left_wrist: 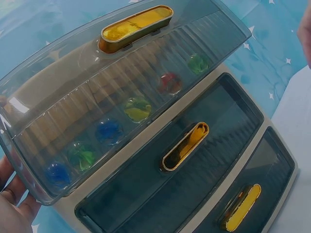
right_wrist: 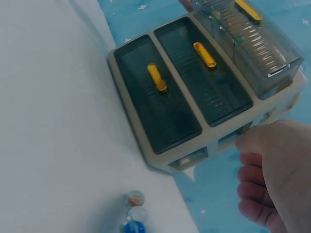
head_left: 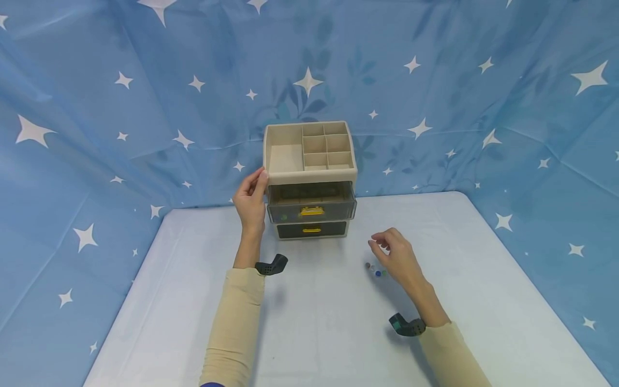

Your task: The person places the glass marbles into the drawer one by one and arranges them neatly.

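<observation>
A beige drawer organizer [head_left: 311,176] stands at the back of the table, its top drawer [head_left: 285,212] pulled out. Through that clear drawer, a row of coloured marbles shows in the left wrist view, among them a yellow marble [left_wrist: 137,108] and a red marble [left_wrist: 169,84]. My left hand [head_left: 251,201] holds the organizer's left front corner by thumb and fingertips, beside the drawer. Loosely curled, my right hand [head_left: 398,258] hovers over the table to the right, with nothing visible in its fingers. Beneath it lie several loose marbles, including a blue marble [head_left: 378,273].
Two lower drawers with gold handles are shut, the middle drawer [left_wrist: 146,194] and the bottom drawer [left_wrist: 267,162]. The organizer's top has an open tray with small compartments [head_left: 315,144]. A blue star-patterned cloth [head_left: 217,107] hangs behind the white table [head_left: 319,322].
</observation>
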Motion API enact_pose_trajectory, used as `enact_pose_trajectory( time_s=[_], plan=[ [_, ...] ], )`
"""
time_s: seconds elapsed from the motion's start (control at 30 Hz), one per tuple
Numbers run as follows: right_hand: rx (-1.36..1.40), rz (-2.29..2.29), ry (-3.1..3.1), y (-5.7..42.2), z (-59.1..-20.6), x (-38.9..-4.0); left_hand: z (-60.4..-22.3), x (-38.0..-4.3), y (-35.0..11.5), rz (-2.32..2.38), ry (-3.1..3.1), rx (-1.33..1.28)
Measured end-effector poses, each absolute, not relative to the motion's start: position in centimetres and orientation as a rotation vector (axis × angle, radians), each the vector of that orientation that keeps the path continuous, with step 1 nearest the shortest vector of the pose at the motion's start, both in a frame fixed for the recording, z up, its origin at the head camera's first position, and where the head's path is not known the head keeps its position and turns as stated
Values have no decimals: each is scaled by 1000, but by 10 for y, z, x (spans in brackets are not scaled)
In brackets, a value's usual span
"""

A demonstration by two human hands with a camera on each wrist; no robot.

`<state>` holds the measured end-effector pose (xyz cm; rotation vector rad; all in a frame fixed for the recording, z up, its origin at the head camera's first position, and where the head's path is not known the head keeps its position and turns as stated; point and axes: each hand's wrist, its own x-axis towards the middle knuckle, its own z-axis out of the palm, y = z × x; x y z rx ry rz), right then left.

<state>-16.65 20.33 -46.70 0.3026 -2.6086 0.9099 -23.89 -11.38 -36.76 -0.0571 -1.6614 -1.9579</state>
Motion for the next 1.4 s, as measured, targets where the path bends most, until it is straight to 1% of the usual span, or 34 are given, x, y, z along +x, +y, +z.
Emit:
enact_pose_trajectory(
  time_s=[0.63,1.4],
  plan=[
    [304,883,-2701,211,-498,-162,-368,-242,-115,-1961,-1654,-57],
    [345,876,-2773,214,-517,-159,-368,-241,-115,-1976,-1659,-43]
  ],
)
